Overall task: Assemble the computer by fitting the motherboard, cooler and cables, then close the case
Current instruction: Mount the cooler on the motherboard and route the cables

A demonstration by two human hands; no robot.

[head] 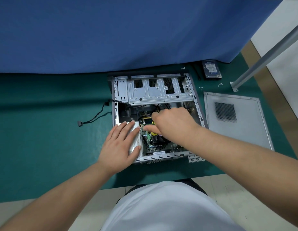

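Both hands work inside the open computer case [154,97] lying on the green surface [45,130].
Left hand [121,144] lies flat, fingers straight, on the case's near-left corner; right hand [171,120], fingers curled, reaches over the motherboard [161,146], its grip unclear; the side panel [236,120] lies right of the case.

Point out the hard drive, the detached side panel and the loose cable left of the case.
hard drive [211,69]: head view, on its label.
side panel [234,130]: head view, bare metal below the vent mesh.
loose cable [80,123]: head view, on its end connector.
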